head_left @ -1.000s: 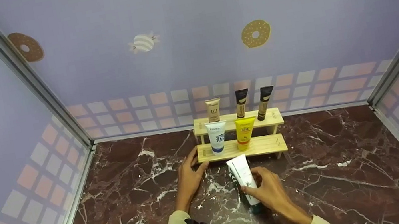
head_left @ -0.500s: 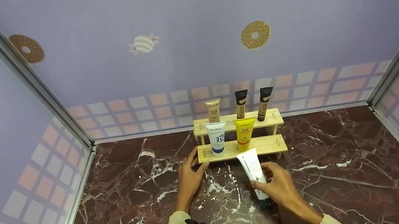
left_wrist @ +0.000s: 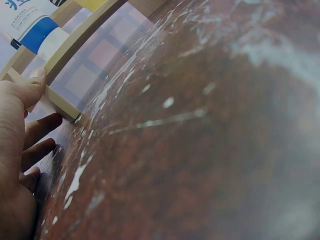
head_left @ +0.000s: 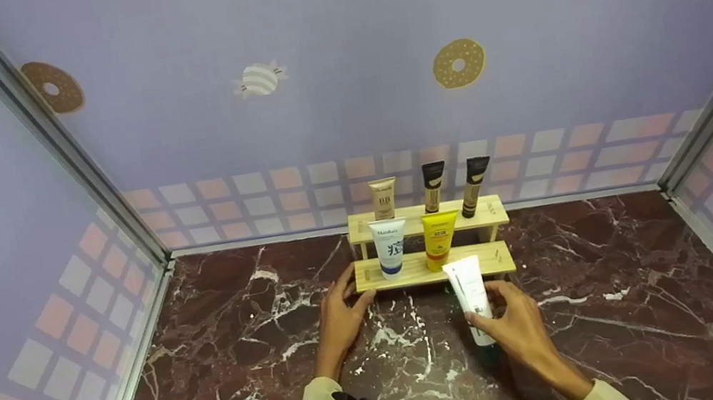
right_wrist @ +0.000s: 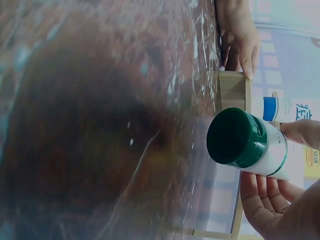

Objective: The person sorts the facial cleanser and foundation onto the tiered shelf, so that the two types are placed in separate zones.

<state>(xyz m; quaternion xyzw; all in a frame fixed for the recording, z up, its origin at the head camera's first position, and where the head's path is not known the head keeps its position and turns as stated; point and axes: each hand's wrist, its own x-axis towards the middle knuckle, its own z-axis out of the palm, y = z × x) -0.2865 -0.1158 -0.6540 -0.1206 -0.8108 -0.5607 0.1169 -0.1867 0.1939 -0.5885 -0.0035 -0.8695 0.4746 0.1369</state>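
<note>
My right hand (head_left: pixel 519 325) grips a white squeeze tube (head_left: pixel 471 289) with a dark green cap (right_wrist: pixel 232 137). Cap down, slightly tilted, the tube hovers in front of the lower right part of a two-tier wooden display stand (head_left: pixel 495 255). At the stand's left end, my left hand (head_left: pixel 339 319) holds the lower shelf's corner, its thumb on the shelf edge (left_wrist: pixel 52 80) in the left wrist view. On that lower shelf stand a white-and-blue tube (head_left: pixel 391 245) and a yellow tube (head_left: pixel 439 237), both upright on their caps.
The upper shelf bears a beige tube (head_left: pixel 384 199) and two black-and-gold tubes, one in the middle (head_left: pixel 435 187) and one leaning at right (head_left: pixel 475 187). A purple patterned wall (head_left: pixel 342 115) rises behind the stand. Dark red marble tabletop (head_left: pixel 241 335) surrounds it.
My right hand has carried the white tube rightward and a little toward the stand, from centre front to before the lower shelf's right part. My left hand has stayed on the stand.
</note>
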